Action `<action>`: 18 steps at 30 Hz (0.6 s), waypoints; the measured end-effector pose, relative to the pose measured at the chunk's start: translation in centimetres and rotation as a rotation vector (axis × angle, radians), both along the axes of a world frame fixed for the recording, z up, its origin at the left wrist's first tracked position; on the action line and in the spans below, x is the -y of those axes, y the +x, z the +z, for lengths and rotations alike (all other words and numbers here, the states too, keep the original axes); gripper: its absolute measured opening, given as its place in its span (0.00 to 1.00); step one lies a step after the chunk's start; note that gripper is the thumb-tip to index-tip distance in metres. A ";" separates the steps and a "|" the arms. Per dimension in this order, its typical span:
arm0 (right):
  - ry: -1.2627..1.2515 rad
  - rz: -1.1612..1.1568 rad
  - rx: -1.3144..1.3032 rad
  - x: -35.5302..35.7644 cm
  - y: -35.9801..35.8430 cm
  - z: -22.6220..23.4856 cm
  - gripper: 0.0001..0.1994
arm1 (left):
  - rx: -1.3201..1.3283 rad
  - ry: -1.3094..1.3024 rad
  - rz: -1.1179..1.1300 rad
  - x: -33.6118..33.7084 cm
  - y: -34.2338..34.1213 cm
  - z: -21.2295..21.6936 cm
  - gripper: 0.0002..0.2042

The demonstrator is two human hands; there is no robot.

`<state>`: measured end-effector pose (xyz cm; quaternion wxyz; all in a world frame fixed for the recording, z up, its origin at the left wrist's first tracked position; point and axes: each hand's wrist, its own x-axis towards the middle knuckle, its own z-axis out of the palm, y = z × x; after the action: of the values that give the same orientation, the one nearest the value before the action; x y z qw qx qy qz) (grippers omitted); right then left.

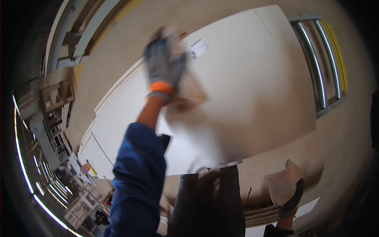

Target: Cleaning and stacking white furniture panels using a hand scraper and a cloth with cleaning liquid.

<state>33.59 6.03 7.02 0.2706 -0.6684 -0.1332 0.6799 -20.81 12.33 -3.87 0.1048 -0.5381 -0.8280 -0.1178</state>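
My left hand (pixel 164 63), in a grey and dark glove with an orange cuff, is over the far left part of a large white panel (pixel 244 67). It is smeared by motion. A light brown, cloth-like sheet (pixel 193 93) shows under and beside it, and the fingers seem closed on it. At the lower right, off the panel's near edge, my right hand (pixel 291 199) in a dark glove is closed on a beige, soft-looking cloth (pixel 282 181). Its fingers are partly hidden. A white label (pixel 198 48) lies on the panel next to my left hand.
Another white panel edge (pixel 98 146) shows under the left side. Beyond the right end stands a roller conveyor (pixel 319 59) with a yellow side rail. Racks and wooden frames (pixel 59 94) line the far left. Stacked boards (pixel 262 215) lie near my legs.
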 end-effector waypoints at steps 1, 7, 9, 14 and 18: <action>0.027 0.014 0.017 -0.3 -1.7 -0.6 0.26 | 0.026 -0.086 0.242 5.5 -3.8 -0.2 0.28; -0.014 0.188 -0.151 0.5 -5.1 -0.3 0.28 | -0.087 -0.003 1.112 23.1 -6.9 -0.3 0.29; -0.007 0.208 -0.125 0.4 -6.1 0.9 0.27 | 0.253 -0.013 0.994 15.9 -4.1 2.0 0.31; 0.904 1.702 0.724 0.4 -8.3 2.5 0.28 | 0.448 -0.077 0.076 1.0 8.4 -3.4 0.41; 0.284 1.016 -0.240 0.1 -14.0 2.1 0.27 | 0.574 0.149 -0.094 7.0 5.8 -0.8 0.40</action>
<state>19.56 5.88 9.13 0.0088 -0.3943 -0.4983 0.7722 -15.05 5.35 -4.70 -0.0998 -0.5114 -0.7870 -0.3303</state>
